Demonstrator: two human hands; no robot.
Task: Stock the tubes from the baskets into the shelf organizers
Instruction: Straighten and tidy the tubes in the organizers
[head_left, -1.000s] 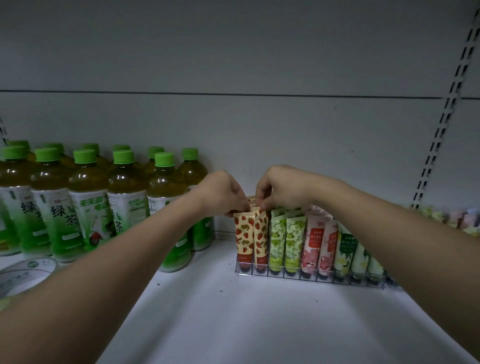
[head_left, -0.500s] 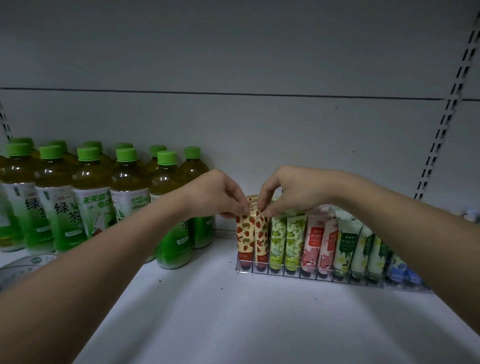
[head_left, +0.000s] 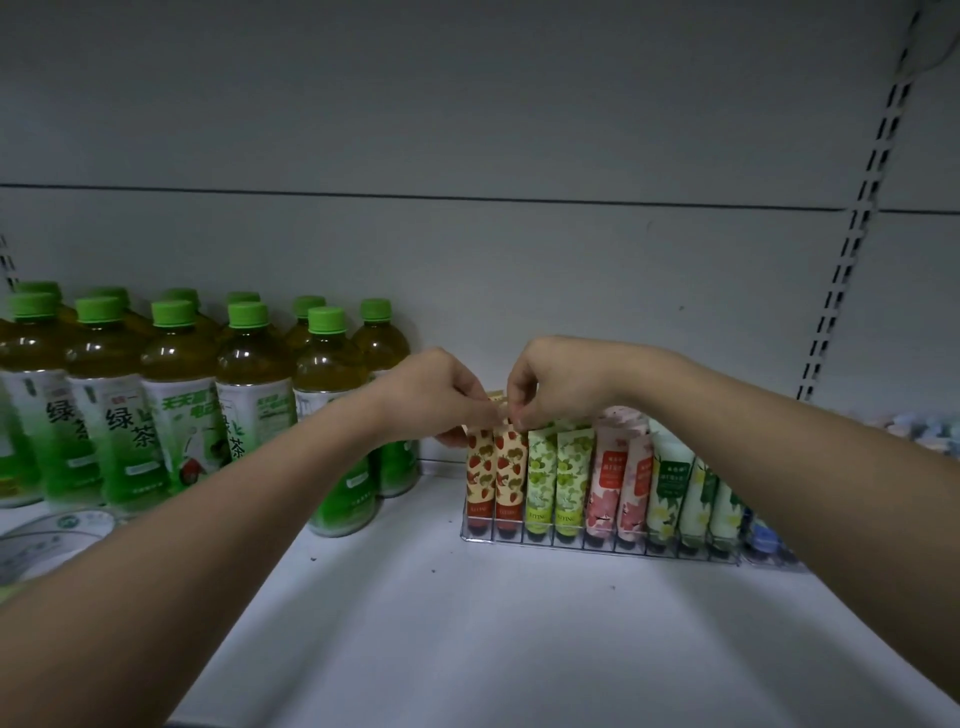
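Fingers of both hands meet over the strawberry-print tubes (head_left: 493, 470) at the left end of the clear organizer (head_left: 597, 543). The left hand (head_left: 434, 397) has its fingers curled, the tips pinching at the flat top edge of the leftmost tube, with one finger showing behind it lower down. The right hand (head_left: 558, 382) curls its fingers down too, pinching the crimped top where the second strawberry tube meets its neighbour; whether it holds one tube or two cannot be told. Both hands are just beside each other, nearly touching at the fingertips.

Two strawberry tubes stand upright, caps down, in the front of the first two slots, with the tip of another yellowish tube peeking up behind the fingers. Right of them stand two green grape-print tubes (head_left: 558, 475), then two pink floral tubes (head_left: 621, 480), then three white-and-green floral tubes (head_left: 696, 499), the last partly hidden by the right forearm. Blue caps (head_left: 761, 535) show further right, too covered to count.

The organizer sits on the white shelf (head_left: 467, 634). To the left, well apart from the tubes, stand green tea bottles (head_left: 176, 410) with green caps, about ten visible in two rows. A round white lid-like item (head_left: 47, 540) lies at the far left edge.
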